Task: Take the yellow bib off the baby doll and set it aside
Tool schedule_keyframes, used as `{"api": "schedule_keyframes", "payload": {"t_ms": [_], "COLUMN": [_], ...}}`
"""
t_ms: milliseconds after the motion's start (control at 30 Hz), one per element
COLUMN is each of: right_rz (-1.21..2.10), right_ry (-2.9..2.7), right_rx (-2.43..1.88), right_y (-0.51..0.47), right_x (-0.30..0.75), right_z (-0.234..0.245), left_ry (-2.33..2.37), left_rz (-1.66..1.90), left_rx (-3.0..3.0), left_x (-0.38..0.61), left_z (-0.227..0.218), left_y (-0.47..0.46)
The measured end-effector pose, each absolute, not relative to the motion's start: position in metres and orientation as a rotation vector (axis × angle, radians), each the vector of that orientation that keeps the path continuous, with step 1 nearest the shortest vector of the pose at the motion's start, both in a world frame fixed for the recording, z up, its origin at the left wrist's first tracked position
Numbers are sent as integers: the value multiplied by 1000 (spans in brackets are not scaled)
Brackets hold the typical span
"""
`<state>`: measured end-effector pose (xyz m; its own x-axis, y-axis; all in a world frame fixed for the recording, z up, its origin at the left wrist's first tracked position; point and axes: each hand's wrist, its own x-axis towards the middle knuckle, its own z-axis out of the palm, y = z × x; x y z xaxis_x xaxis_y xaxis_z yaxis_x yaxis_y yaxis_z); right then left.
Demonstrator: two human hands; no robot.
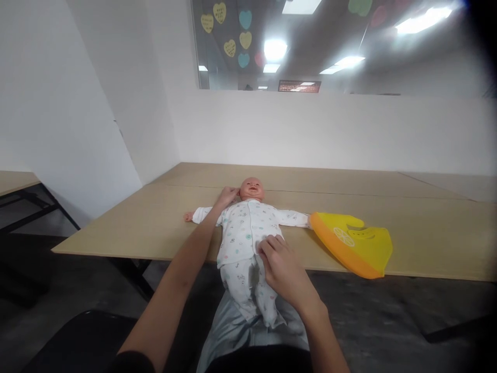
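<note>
A baby doll [251,191] lies face up, its head and torso on the table and its legs hanging over the front edge toward my lap. It wears a white printed shirt [236,228] and matching trousers [236,282]. My left hand [227,197] is at the side of the doll's head, fingers drawn together; what they pinch, if anything, is hidden. Over the shirt's lower front, my right hand [280,265] has curled fingers, and I cannot see what is in them. A yellow and orange bib [365,248] lies by the doll's outstretched arm at right, overhanging the edge.
The wooden table [155,228] reaches back to a white wall [330,134] with a window [303,46] bearing heart-shaped notes. Another table [17,181] stands at far left. A dark chair [81,342] is at lower left.
</note>
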<state>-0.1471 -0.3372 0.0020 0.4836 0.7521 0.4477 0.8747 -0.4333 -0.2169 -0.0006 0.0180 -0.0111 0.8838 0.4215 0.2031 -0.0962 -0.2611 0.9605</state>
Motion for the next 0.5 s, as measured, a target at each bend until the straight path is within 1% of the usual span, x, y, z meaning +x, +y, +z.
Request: {"api": "schedule_keyframes", "payload": {"t_ms": [267, 500], "right_rz": [-308, -280], "right_ry": [-1358, -1424], "right_rx": [-2387, -2351], "right_y": [-338, -338], "right_x": [-151, -155], "right_z": [9, 9], "left_ry": [292, 284], "left_rz": [458, 467], "left_rx": [1816, 1754], "left_x": [-1, -4], "left_z": [-9, -7], "left_y": [20, 16]}}
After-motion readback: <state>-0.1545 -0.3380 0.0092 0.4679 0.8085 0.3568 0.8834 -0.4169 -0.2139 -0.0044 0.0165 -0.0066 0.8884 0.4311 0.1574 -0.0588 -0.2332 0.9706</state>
